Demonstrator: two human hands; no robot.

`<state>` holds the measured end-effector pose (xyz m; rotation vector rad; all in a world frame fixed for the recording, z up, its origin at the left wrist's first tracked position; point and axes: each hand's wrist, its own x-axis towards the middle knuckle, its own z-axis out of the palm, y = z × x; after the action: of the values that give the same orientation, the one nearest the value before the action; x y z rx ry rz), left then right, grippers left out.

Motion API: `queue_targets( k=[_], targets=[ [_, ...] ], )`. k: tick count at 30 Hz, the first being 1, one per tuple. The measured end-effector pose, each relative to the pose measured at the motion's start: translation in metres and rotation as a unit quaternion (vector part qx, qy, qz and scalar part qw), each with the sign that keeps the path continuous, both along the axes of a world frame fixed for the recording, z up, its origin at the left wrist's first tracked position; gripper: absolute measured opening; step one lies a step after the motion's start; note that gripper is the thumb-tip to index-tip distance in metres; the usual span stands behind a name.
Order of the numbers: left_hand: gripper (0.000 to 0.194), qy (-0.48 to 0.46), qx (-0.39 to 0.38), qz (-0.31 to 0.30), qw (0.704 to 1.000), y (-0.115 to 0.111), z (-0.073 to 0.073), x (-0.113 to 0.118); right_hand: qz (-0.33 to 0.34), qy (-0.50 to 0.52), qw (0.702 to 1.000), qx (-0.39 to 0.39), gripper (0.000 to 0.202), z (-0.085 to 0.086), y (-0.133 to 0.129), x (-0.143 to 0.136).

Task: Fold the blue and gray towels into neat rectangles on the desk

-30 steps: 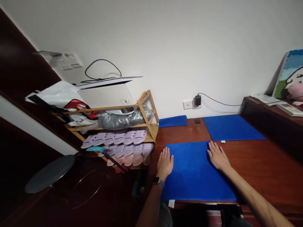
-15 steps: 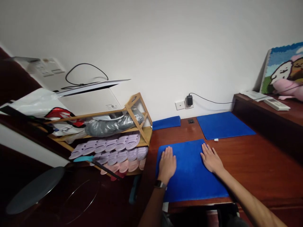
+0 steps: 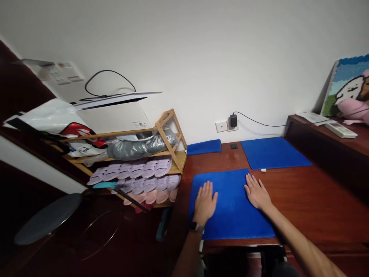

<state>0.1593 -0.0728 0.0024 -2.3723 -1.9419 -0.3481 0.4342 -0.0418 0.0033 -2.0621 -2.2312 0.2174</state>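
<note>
A blue cloth [image 3: 230,207] lies spread flat near the front edge of the brown desk [image 3: 302,196]. My left hand [image 3: 205,204] rests palm down on its left part, fingers extended and a dark watch on the wrist. On the cloth's right edge lies my right hand [image 3: 257,193], also flat with its fingers apart. Neither hand grips anything. Behind, a second blue cloth [image 3: 273,152] is laid flat with a small white tag at its front edge. A narrow folded blue cloth [image 3: 204,147] sits at the back left, by the wall.
Left of the desk stands a wooden rack [image 3: 180,161] with lilac and pink slippers [image 3: 135,169] and a white box [image 3: 115,117]. A round dark stool [image 3: 49,219] is at lower left. A remote [image 3: 340,129] lies on the raised right shelf. A black plug [image 3: 233,120] is in the wall.
My left hand has shifted slightly right and inward from the cloth's left edge. The right hand stays at the right edge. The camera view has moved a little.
</note>
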Motion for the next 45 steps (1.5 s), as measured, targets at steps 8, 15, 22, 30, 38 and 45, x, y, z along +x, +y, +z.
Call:
queue_targets(
  k=[8, 15, 22, 30, 38, 45],
  targets=[
    [0.059, 0.031, 0.038, 0.054, 0.997, -0.015, -0.005, -0.050, -0.012, -0.012, 1.000, -0.011, 0.068, 0.011, -0.014, -0.002],
    [0.060, 0.023, 0.045, 0.050, 0.997, -0.015, -0.003, -0.051, -0.017, 0.006, 1.000, 0.019, 0.070, -0.015, -0.072, 0.002],
    [0.057, 0.006, 0.050, -0.008, 0.999, -0.024, 0.018, 0.016, -0.022, 0.021, 0.999, 0.031, 0.071, -0.018, -0.074, -0.001],
    [0.060, -0.064, -0.002, -0.146, 0.987, -0.039, 0.013, 0.125, -0.004, 0.008, 0.999, 0.033, 0.069, -0.023, -0.076, 0.005],
    [0.060, 0.005, 0.042, 0.052, 0.998, -0.078, -0.005, -0.067, -0.018, 0.001, 1.000, 0.016, 0.072, -0.013, -0.074, 0.002],
    [0.059, 0.014, 0.051, 0.061, 0.997, -0.084, -0.007, -0.070, 0.009, 0.003, 0.998, 0.069, 0.073, -0.022, -0.096, 0.008]
  ],
)
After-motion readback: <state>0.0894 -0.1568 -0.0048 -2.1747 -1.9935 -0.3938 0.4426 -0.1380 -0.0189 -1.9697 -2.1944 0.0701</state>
